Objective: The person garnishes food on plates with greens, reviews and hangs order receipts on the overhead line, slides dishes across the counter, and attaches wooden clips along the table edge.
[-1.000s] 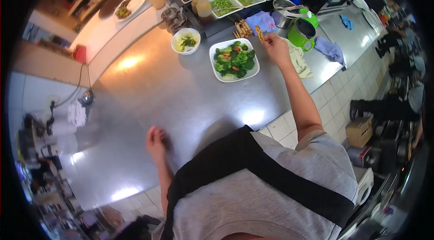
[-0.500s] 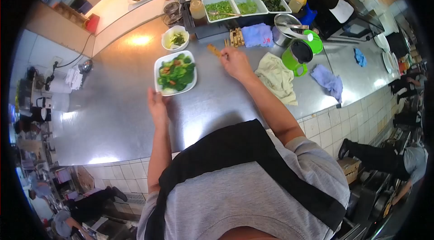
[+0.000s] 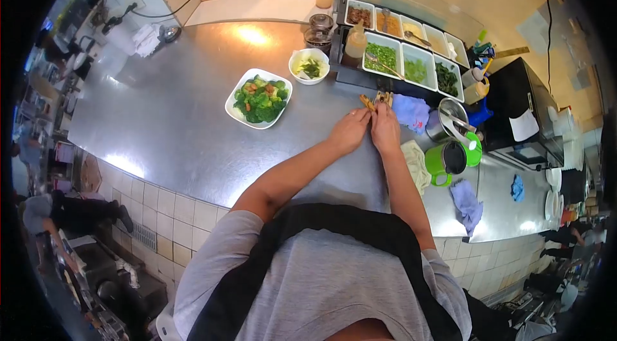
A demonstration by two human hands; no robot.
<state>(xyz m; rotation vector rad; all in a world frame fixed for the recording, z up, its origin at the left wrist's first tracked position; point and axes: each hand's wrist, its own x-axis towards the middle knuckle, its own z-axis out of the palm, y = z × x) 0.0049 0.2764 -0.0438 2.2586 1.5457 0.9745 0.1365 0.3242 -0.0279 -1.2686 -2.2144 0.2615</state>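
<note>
My left hand (image 3: 349, 131) and my right hand (image 3: 385, 127) meet over the steel counter with fingers closed. A yellowish-brown wooden clothespin (image 3: 367, 102) sticks out between their fingertips; the left fingers pinch it. My right fingers are bunched beside it, in front of a row of wooden clothespins (image 3: 386, 96), and partly hide that row. Whatever the right fingertips grip is hidden. To the left, apart from both hands, a white square bowl (image 3: 234, 111) holds broccoli (image 3: 262, 98) with brown bits on top. A smaller white bowl (image 3: 292, 71) with greens stands behind it.
Topping trays (image 3: 414, 71) and a sauce bottle (image 3: 355, 45) line the back. Right of my hands lie a purple cloth (image 3: 410, 113), a beige cloth (image 3: 416, 164), a metal pot (image 3: 438, 124) and a green mug (image 3: 437, 160). A microwave (image 3: 520, 106) stands farther right.
My left hand has left the broccoli bowl and joined my right hand at the clothespin. The camera view has turned, so the counter appears shifted and rotated.
</note>
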